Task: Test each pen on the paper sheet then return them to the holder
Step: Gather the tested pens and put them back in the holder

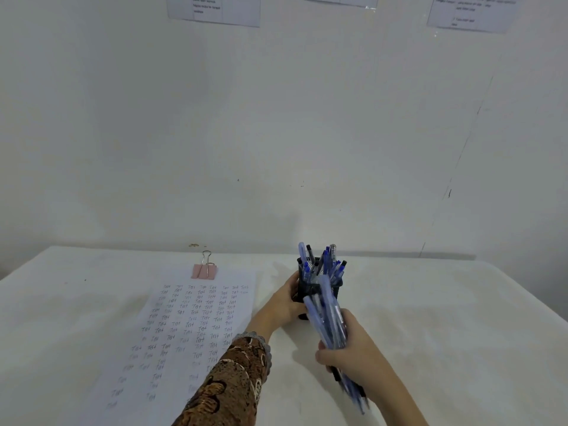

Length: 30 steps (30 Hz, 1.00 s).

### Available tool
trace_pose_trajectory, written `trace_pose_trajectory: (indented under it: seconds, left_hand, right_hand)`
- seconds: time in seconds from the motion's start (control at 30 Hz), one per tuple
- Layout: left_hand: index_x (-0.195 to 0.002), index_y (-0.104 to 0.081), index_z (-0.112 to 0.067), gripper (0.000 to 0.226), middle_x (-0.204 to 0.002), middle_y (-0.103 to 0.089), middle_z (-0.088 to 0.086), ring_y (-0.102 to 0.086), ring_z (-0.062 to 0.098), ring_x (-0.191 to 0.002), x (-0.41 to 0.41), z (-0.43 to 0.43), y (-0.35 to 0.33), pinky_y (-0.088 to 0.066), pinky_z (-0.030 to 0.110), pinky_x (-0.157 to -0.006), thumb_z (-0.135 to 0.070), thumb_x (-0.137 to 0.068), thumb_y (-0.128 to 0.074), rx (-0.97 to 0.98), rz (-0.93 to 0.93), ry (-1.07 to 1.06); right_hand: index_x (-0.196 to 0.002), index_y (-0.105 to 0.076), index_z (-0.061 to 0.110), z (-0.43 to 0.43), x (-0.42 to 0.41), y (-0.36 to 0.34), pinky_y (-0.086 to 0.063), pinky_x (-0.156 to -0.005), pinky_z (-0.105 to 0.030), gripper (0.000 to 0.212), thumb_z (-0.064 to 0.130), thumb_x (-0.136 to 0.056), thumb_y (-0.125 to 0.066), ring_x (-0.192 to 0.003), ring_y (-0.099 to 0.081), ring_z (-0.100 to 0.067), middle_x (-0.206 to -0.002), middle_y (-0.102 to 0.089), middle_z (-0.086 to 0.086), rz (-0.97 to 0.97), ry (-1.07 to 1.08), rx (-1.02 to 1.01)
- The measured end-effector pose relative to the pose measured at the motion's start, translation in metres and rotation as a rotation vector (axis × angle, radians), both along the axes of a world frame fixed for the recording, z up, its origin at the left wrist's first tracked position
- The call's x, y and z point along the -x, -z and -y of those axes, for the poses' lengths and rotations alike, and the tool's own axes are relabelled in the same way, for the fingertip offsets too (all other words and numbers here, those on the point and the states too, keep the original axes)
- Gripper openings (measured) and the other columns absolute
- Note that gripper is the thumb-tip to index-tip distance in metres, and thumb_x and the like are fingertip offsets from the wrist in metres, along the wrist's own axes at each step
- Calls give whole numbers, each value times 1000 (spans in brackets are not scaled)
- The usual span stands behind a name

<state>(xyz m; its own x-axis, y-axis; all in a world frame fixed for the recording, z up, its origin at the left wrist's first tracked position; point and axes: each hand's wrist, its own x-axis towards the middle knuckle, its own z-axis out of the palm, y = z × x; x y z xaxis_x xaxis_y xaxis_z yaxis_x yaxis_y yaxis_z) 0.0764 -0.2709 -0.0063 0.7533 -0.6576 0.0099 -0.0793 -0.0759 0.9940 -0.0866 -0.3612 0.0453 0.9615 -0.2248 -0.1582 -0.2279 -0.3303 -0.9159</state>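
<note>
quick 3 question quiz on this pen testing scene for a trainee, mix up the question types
1. True or false: the left hand grips the pen holder.
2. What does the right hand hold? A) a single pen B) a bundle of pens C) nothing
3. Fill in: the pink clip sits on the ___ edge of the paper sheet, the side nearest the wall.

Key: 1 true; 2 B; 3 far
</note>
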Motion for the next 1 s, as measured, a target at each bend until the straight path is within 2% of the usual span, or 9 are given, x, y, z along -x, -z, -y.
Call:
trace_pose_trajectory:
  seconds: [0.07, 0.17, 0.27, 0.37, 0.43, 0.57, 0.67, 0.83, 1.0]
  left_hand:
    - [-136, -37, -21, 71, -119, -59, -5, -56, 12, -110, -3, 0, 6, -50, 20, -83, -1, -77, -69, -10, 19, 16]
    - [-135, -39, -29, 78, -123, -60, -5, -56, 12, -115, -5, 0, 7, -49, 32, -95, -12, -70, -78, -19, 9, -6]
    - [-134, -40, -33, 84, -126, -59, -8, -54, 10, -118, -4, 0, 7, -45, 39, -101, -23, -63, -83, -24, 6, -3]
    - [-133, -42, -33, 79, -126, -59, -9, -53, 9, -118, -4, -1, 6, -45, 36, -100, -19, -66, -82, -39, 24, 5]
    - [-133, -42, -31, 79, -126, -58, -9, -53, 10, -118, -3, -1, 5, -46, 32, -98, -15, -67, -81, -37, 21, -9]
    - [-134, -39, -25, 88, -128, -55, -5, -52, 11, -116, -5, 0, 5, -47, 26, -94, -18, -59, -86, -30, 3, -50]
    - [-127, -42, -33, 92, -122, -60, -9, -58, 8, -109, 0, 5, 5, -51, 30, -91, -30, -49, -91, 2, 7, -72]
    - [-123, -46, -34, 80, -113, -65, -14, -62, 0, -100, 6, 10, 6, -52, 19, -78, -22, -56, -89, 67, 28, -147]
    - [-123, -46, -37, 81, -116, -62, -17, -60, -1, -103, 7, 8, 4, -51, 19, -80, -31, -55, -88, 38, 40, -139]
  right_hand:
    - [-95, -50, 14, -3, -2, 3, -48, -50, -28, 34, -7, -70, -63, -53, -57, -22, -68, -59, -10, 29, 82, -109]
    - [-82, -49, 2, -5, -7, 11, -49, -49, -32, 19, -11, -73, -59, -48, -55, -26, -54, -53, -11, 80, 179, -178]
    - [-89, -49, 0, -7, -10, 17, -48, -47, -32, 23, -14, -73, -57, -44, -51, -24, -60, -50, -17, 201, 227, -165]
    - [-93, -53, 7, -6, -10, 20, -49, -49, -35, 33, -16, -70, -57, -50, -52, -25, -64, -53, -16, 249, 211, -142]
    - [-86, -53, 1, -5, -11, 13, -47, -46, -32, 25, -14, -68, -58, -45, -51, -21, -58, -53, -14, 263, 188, -133]
    - [-78, -54, -4, 3, -33, -33, -46, -44, -28, 21, -3, -57, -57, -43, -54, -18, -51, -56, -4, 523, 216, -220]
    - [-80, -55, -5, 11, -63, -70, -52, -50, -32, 18, -12, -65, -61, -52, -58, -19, -62, -58, -7, 717, 265, -281]
    - [-90, -54, -9, 16, -105, -78, -53, -54, -33, 21, -18, -71, -59, -56, -58, -22, -70, -58, -14, 723, 290, -221]
    - [-78, -49, 19, 12, -113, -60, -52, -51, -29, 32, -11, -77, -60, -49, -54, -19, -60, -54, -6, 655, 269, -35]
